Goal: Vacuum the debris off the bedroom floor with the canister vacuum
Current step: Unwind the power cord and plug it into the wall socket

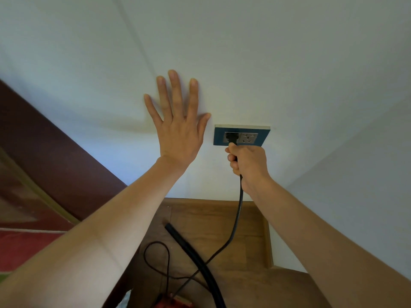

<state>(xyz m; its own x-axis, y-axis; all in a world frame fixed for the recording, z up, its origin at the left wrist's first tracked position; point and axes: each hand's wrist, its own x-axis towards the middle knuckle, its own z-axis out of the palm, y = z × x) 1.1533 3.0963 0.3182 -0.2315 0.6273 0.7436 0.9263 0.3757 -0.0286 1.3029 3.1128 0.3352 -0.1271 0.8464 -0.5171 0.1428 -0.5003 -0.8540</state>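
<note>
A blue-framed wall socket sits low on the white wall. A black plug is in its left outlet. My right hand is closed around the black power cord just below the plug. The cord hangs down and loops over the wooden floor. My left hand lies flat against the wall to the left of the socket, fingers spread, holding nothing. A black ribbed vacuum hose runs across the floor toward the bottom edge, where a red part shows.
A dark red-brown headboard or bed side slants along the left, with red patterned bedding below it. A second white wall meets the first in a corner on the right. A wooden skirting strip edges the floor.
</note>
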